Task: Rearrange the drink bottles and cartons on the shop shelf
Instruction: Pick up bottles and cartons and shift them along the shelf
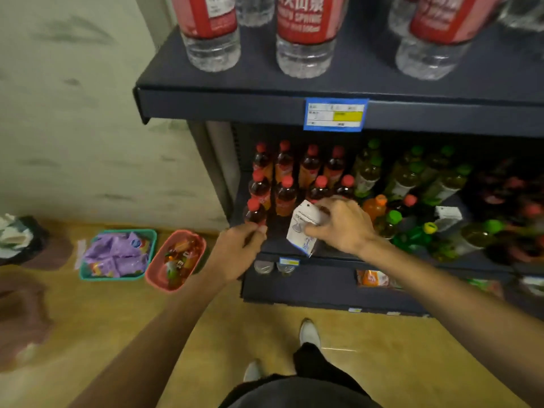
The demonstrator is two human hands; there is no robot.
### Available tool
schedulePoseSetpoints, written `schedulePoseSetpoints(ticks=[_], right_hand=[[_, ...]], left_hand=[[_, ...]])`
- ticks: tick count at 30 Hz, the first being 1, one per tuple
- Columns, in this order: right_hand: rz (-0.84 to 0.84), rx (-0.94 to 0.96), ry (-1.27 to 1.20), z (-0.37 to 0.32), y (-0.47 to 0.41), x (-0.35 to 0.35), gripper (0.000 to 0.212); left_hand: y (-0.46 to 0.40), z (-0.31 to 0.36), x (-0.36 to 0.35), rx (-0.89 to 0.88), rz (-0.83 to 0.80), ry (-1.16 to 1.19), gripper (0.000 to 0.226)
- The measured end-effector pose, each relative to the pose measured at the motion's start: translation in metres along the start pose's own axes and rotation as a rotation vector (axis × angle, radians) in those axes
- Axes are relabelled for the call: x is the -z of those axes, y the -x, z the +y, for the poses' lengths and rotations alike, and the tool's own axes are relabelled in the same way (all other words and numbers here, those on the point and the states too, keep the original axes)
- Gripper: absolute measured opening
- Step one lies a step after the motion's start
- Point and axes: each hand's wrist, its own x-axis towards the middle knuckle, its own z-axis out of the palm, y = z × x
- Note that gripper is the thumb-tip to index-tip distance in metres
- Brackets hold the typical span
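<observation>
Standing close before a dark shop shelf [441, 262], looking down. Left end of the shelf unit open to a pale wall, with bare yellowish floor [382, 363] below and to the left. Front lip of the middle shelf just under both hands; little free room on the board except a dark strip at the front left corner, between the front red-capped bottle [255, 212] and the carton [304, 228]. Upper shelf edge [223, 106] overhanging above, carrying a blue price tag [335, 114] and big water bottles [306, 33] with red labels.

Left hand [235, 251] curled round the lower body of the front red-capped bottle at the shelf's left front corner, fingers closed on it. Right hand [338, 225] gripping the carton from above and the right side, fingers wrapped over its gabled top; carton tilted, lower corner pointing down over the shelf lip, whether touching the board cannot be told.

Carton white with blue print, small, gable-topped. Behind it, rows of red-capped bottles with dark drink and orange labels, upright and tightly packed. To the right, green-capped bottles [368, 172] leaning, an orange bottle [375, 206], another white carton [447, 214], all jumbled and blurred.

On the floor left of the shelf, a green basket [151, 240] of purple packets beside a pink basket [153, 275].
</observation>
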Motion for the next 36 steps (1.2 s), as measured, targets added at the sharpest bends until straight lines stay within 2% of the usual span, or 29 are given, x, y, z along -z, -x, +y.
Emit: schedulePoseSetpoints(ticks=[3, 8, 11, 13, 20, 24, 27, 31, 34, 36], right_hand=[[0.152, -0.057, -0.161, 0.002, 0.029, 0.014, 0.058], [0.333, -0.179, -0.277, 0.011, 0.083, 0.027, 0.021], [0.379, -0.256, -0.337, 0.018, 0.12, 0.034, 0.009], [0.408, -0.305, -0.343, 0.026, 0.143, 0.038, 0.008], [0.502, -0.499, -0.322, 0.077, 0.214, 0.048, 0.02], [0.565, -0.565, -0.32, 0.113, 0.254, 0.055, 0.019], [0.61, -0.629, -0.274, 0.149, 0.286, 0.064, 0.031], [0.616, -0.647, -0.17, 0.206, 0.326, 0.08, 0.039], [0.616, -0.641, -0.136, 0.254, 0.356, 0.089, 0.064], [0.62, -0.662, -0.121, 0.286, 0.378, 0.096, 0.067]], left_hand=[[0.006, 0.003, 0.004, -0.065, -0.074, 0.084, 0.026], [0.005, 0.011, -0.007, -0.173, -0.17, 0.184, 0.027], [0.009, 0.034, -0.021, -0.248, -0.224, 0.223, 0.03], [0.014, 0.052, -0.033, -0.287, -0.273, 0.253, 0.031], [0.028, 0.114, -0.078, -0.411, -0.425, 0.26, 0.031], [0.032, 0.151, -0.123, -0.47, -0.497, 0.235, 0.037], [0.041, 0.186, -0.161, -0.515, -0.548, 0.21, 0.044], [0.061, 0.24, -0.212, -0.564, -0.617, 0.16, 0.038], [0.071, 0.28, -0.25, -0.596, -0.643, 0.127, 0.036], [0.077, 0.308, -0.276, -0.626, -0.663, 0.111, 0.034]])
